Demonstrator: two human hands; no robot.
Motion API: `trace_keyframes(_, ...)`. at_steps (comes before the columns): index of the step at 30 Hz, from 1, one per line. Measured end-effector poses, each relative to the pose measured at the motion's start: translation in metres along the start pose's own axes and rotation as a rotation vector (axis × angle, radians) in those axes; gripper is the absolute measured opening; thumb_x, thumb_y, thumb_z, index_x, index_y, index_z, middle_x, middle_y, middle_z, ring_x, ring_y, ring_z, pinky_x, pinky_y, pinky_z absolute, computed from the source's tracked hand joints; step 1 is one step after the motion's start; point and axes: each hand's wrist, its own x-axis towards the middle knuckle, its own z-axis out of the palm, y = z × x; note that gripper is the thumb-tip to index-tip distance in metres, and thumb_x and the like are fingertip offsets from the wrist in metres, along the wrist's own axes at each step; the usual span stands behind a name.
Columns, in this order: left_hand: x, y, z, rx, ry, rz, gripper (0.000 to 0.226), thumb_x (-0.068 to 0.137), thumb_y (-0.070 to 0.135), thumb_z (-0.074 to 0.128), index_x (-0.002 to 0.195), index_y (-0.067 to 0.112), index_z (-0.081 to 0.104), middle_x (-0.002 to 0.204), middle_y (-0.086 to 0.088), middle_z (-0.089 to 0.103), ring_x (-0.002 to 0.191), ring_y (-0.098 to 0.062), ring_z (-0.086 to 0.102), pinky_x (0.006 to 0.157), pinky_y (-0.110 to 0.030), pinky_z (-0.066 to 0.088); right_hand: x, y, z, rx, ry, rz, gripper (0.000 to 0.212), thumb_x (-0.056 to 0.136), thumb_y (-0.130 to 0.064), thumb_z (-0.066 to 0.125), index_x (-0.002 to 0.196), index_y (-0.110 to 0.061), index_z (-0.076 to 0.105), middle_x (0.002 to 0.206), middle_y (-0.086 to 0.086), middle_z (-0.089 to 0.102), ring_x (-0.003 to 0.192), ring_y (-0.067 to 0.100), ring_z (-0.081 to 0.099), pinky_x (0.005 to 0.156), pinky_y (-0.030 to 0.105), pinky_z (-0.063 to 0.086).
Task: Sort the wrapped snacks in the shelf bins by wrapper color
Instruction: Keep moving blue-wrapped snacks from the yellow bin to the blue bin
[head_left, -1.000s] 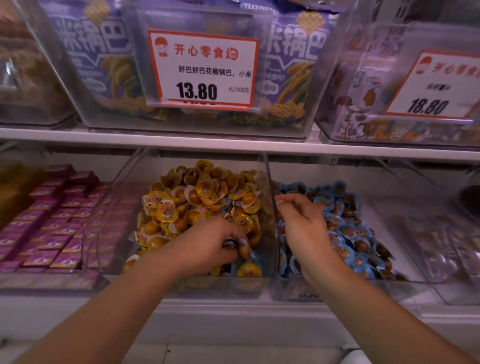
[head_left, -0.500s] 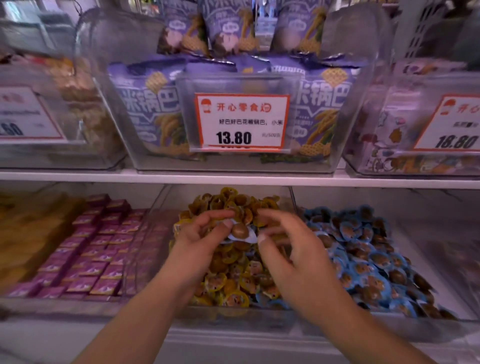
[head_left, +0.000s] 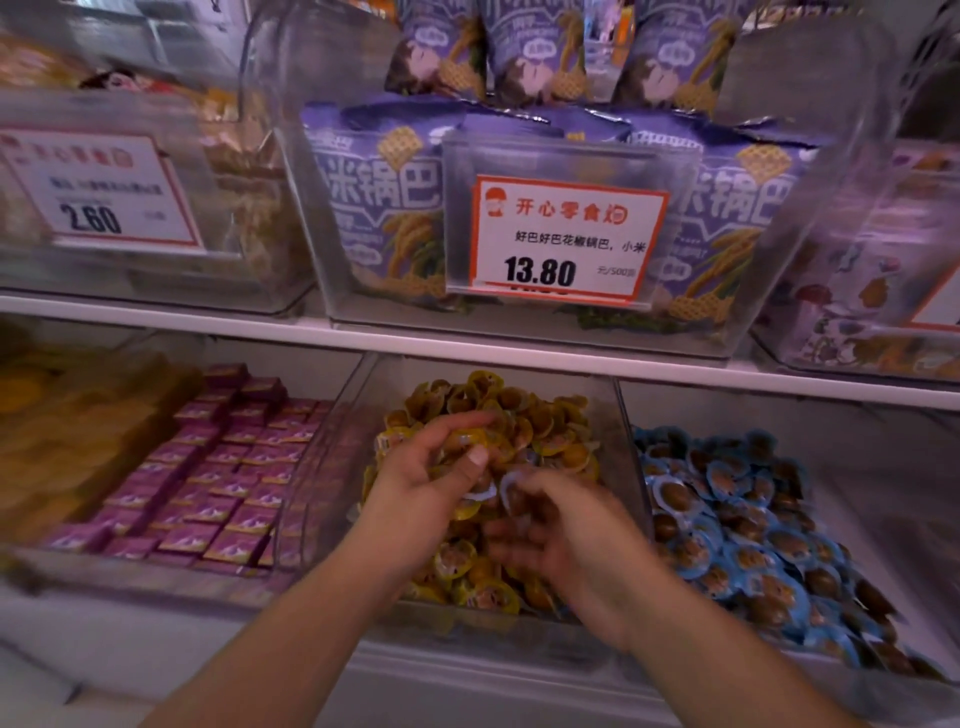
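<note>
A clear middle bin (head_left: 358, 415) on the lower shelf holds a heap of yellow-wrapped snacks (head_left: 545, 431). The bin to its right is full of blue-wrapped snacks (head_left: 737, 525). Both my hands are over the yellow heap. My right hand (head_left: 576, 540), blurred by motion, pinches a blue-wrapped snack (head_left: 511, 488) at its fingertips. Just left of that snack is my left hand (head_left: 431, 478), its fingers loosely curled and its thumb raised. I see nothing plainly held in it.
Purple boxed snacks (head_left: 218, 478) fill the bin at the left, with orange packs (head_left: 67, 431) beyond them. On the upper shelf stand clear bins of purple bags (head_left: 374, 208) behind a 13.80 price tag (head_left: 566, 239). The white shelf edge (head_left: 519, 358) runs just above the lower bins.
The hands met over the yellow heap with a blue-wrapped snack between them. Now my right hand has pulled down and right with it. The view has tilted upward.
</note>
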Motion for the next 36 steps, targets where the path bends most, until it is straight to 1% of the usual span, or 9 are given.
trace_keyframes(5,-0.006,0.007,0.007,0.168,-0.109,0.086,0.047,0.077,0.034,0.079,0.122,0.029,0.065,0.109,0.009,0.072,0.097,-0.004,0.069,0.076,-0.019,0.055,-0.003,-0.004,0.003,0.134,-0.198,0.128,0.029,0.089,-0.037,0.062,0.101,-0.015,0.075,0.096,0.01,0.072,0.073,0.018,0.065,0.054,0.028,0.049)
trace_keyframes(11,0.001,0.011,0.006,0.121,0.082,0.176,0.023,0.098,0.032,0.052,0.114,0.028,0.068,0.1,0.007,0.074,0.095,-0.003,0.067,0.075,-0.011,0.048,-0.011,-0.009,0.0,0.07,-0.099,-0.032,0.021,0.082,-0.005,0.073,0.102,-0.008,0.072,0.082,0.008,0.07,0.062,0.016,0.063,0.048,0.023,0.046)
trace_keyframes(14,0.005,0.005,-0.001,0.217,0.129,0.15,0.024,0.097,0.023,0.052,0.116,0.03,0.066,0.102,0.007,0.073,0.099,-0.005,0.067,0.083,-0.018,0.052,-0.018,-0.032,-0.013,-0.101,-0.076,-0.317,0.02,0.078,-0.018,0.079,0.097,-0.013,0.074,0.079,0.006,0.072,0.063,0.017,0.064,0.05,0.025,0.048)
trace_keyframes(18,0.005,-0.009,-0.009,0.824,0.015,0.165,0.035,0.096,0.029,0.051,0.13,0.036,0.06,0.126,0.008,0.057,0.118,-0.014,0.054,0.101,-0.039,0.044,-0.023,-0.059,-0.061,-0.568,0.226,-0.663,0.018,0.079,-0.036,0.072,0.095,-0.026,0.07,0.071,-0.005,0.07,0.062,0.009,0.066,0.053,0.019,0.049)
trace_keyframes(22,0.006,-0.007,-0.002,1.175,0.011,0.165,0.044,0.085,0.048,0.047,0.124,0.035,0.066,0.139,0.0,0.051,0.128,-0.028,0.047,0.104,-0.046,0.038,-0.026,-0.048,-0.118,-1.032,0.425,-0.558,0.013,0.082,-0.038,0.063,0.093,-0.044,0.064,0.093,-0.017,0.065,0.083,0.003,0.062,0.064,0.017,0.05)
trace_keyframes(25,0.014,-0.007,0.012,1.154,-0.094,0.355,0.034,0.089,0.037,0.051,0.115,0.026,0.071,0.124,0.002,0.06,0.11,-0.024,0.06,0.092,-0.041,0.048,-0.023,-0.037,-0.128,-0.952,0.468,-0.565,0.011,0.086,-0.032,0.063,0.093,-0.039,0.068,0.092,-0.016,0.066,0.08,0.0,0.062,0.065,0.015,0.046)
trace_keyframes(27,0.019,-0.012,0.026,1.139,-0.269,0.351,0.028,0.093,0.03,0.053,0.116,0.026,0.069,0.113,0.006,0.061,0.101,-0.019,0.061,0.087,-0.035,0.051,-0.022,-0.028,-0.117,-0.915,0.432,-0.621,0.013,0.091,-0.024,0.061,0.095,-0.034,0.068,0.082,-0.016,0.064,0.071,-0.002,0.062,0.054,0.011,0.043)
trace_keyframes(29,0.024,-0.022,0.038,1.189,-0.402,0.273,0.03,0.093,0.028,0.053,0.121,0.028,0.064,0.115,0.007,0.056,0.104,-0.019,0.06,0.09,-0.037,0.05,-0.022,-0.017,-0.107,-1.033,0.354,-0.703,0.013,0.095,-0.023,0.058,0.099,-0.032,0.065,0.094,-0.018,0.059,0.086,-0.005,0.057,0.067,0.006,0.042)
trace_keyframes(36,0.048,-0.037,0.029,1.463,-0.252,0.108,0.07,0.084,0.055,0.052,0.147,0.033,0.032,0.145,0.005,0.046,0.123,-0.026,0.05,0.104,-0.041,0.037,-0.019,-0.017,-0.107,-1.091,0.298,-0.74,0.019,0.097,-0.023,0.054,0.113,-0.023,0.065,0.11,-0.01,0.055,0.101,-0.002,0.051,0.086,0.007,0.039)
